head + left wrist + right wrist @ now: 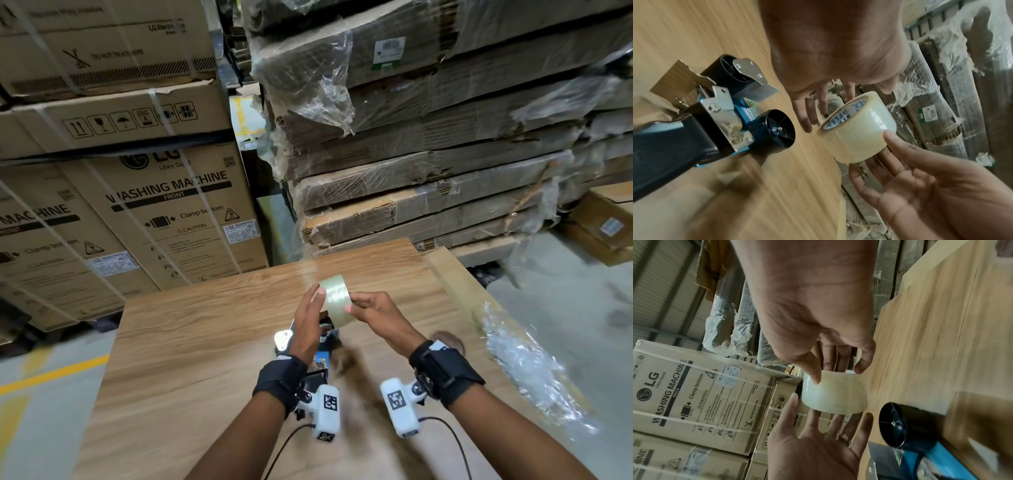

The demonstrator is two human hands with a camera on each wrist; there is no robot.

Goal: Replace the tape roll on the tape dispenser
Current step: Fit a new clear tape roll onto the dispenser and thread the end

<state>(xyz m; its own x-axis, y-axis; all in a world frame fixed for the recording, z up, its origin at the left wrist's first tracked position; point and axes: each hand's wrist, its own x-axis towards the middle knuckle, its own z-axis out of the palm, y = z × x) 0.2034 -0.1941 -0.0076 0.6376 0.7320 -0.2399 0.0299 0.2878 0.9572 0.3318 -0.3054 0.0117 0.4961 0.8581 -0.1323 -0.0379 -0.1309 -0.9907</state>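
Hovering above the desk (191, 342), both hands hold a clear tape roll (337, 298) in the head view: the right hand (376, 317) pinches it, the left hand (308, 323) lies against its other side with fingers nearly straight. The tape dispenser (320, 349) lies beneath the left wrist, likely parked so both hands can find the tape's loose end.

From the left wrist, the tape roll (859, 128) is glossy and pale, its white core printed in blue; the dispenser's black hub (780, 129) stands bare, just beside the left fingers (807, 110).

From the right wrist, thumb and fingers grip the roll's rim; the left palm (813, 449) spreads wide below.
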